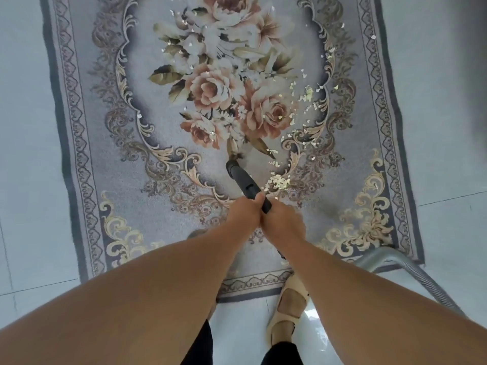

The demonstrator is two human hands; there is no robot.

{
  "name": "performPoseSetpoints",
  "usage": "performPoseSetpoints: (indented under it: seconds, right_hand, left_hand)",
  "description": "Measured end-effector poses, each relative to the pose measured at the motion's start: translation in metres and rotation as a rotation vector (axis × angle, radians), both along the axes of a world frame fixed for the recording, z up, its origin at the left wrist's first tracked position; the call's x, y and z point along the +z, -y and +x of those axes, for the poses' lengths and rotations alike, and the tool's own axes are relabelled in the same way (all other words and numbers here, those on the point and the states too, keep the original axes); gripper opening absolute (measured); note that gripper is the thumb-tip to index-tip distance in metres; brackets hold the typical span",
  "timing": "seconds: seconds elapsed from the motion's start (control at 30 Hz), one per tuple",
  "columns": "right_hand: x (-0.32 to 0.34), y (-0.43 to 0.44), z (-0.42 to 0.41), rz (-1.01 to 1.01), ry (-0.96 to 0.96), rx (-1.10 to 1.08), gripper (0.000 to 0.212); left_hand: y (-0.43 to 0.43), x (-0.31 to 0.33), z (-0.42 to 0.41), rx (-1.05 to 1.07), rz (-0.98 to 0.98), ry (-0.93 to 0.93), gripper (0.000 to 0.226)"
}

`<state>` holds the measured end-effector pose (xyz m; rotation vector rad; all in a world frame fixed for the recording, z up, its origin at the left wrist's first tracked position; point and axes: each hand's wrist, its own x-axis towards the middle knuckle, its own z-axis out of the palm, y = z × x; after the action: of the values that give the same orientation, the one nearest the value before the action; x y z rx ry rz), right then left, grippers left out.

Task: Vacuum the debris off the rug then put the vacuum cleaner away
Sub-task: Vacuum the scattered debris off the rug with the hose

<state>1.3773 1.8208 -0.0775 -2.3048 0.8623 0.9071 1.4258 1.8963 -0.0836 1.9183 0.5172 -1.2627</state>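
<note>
Both hands, my left hand [243, 212] and right hand [283, 222], grip the black vacuum tube [245, 181], its nozzle on the rug [87, 159] below the roses. I'm mid-vacuuming; next I'd sweep right, toward the nearby scraps [278, 181].

A single head-worn wide-angle view looks steeply down and forward, close over the forearms, with the rug [110, 180] stretching ahead across the floor [23, 127].
</note>
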Motion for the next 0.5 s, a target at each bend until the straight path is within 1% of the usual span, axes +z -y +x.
performPoseSetpoints:
  seconds: [0.03,0.1,0.2,0.23,0.27,0.33,0.43,0.5]
  right_hand:
    - [0.001,-0.001,0.002,-0.010,0.008,0.003,0.040]
    - [0.003,-0.004,0.014,-0.038,0.033,0.015,0.044]
    - [0.000,-0.012,0.048,-0.057,0.097,0.027,0.046]
    - [-0.002,-0.015,0.062,-0.055,0.114,0.021,0.046]
    - [-0.004,-0.019,0.076,-0.050,0.124,0.013,0.046]
    - [-0.010,-0.028,0.099,-0.022,0.118,-0.013,0.046]
    - [-0.018,-0.039,0.108,0.049,0.082,-0.037,0.044]
    - [-0.019,-0.042,0.094,0.059,0.067,-0.038,0.038]
  left_hand:
    - [0.000,0.005,0.003,-0.017,0.032,-0.020,0.042]
    - [-0.004,0.006,0.015,-0.105,0.085,0.003,0.038]
    - [-0.011,0.011,0.050,-0.028,0.084,0.094,0.028]
    - [-0.017,0.006,0.062,-0.056,0.054,0.127,0.029]
    - [-0.020,0.005,0.073,-0.040,0.047,0.150,0.037]
    - [-0.027,0.000,0.094,0.001,0.092,0.198,0.046]
    - [-0.037,-0.007,0.103,0.056,0.099,0.165,0.043]
    - [-0.040,-0.011,0.092,-0.020,0.082,0.119,0.037]
